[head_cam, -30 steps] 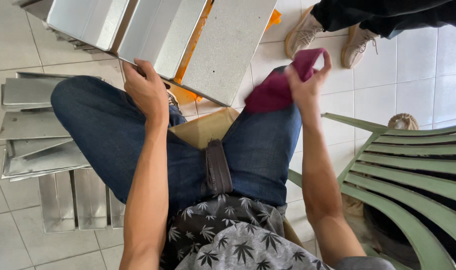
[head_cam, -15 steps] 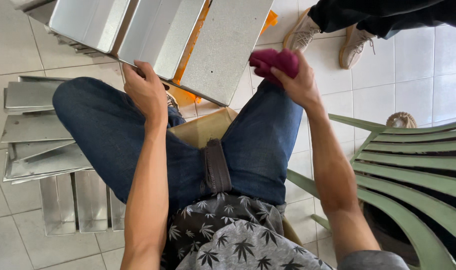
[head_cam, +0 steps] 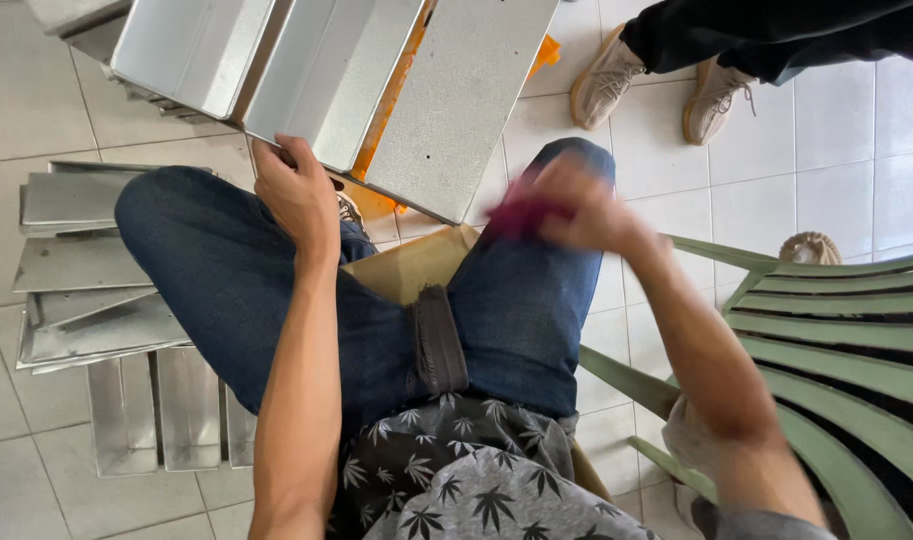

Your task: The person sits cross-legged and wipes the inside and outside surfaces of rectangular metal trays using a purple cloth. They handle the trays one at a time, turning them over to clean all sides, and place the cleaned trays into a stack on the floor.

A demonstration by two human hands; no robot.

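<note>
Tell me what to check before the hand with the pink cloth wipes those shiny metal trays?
1. Left hand holding the joined metal trays by their near edge: ok.
2. Right hand holding the magenta cloth: ok, though it is blurred.
3. Cloth touching the trays: not ok, it is above the right knee, apart from them.
4. Trays steady on the lap: cannot tell, the hand hides where they rest.
5. The other person's tan shoes away from the trays: ok.
6. Stack of trays on the floor untouched: ok.
</note>
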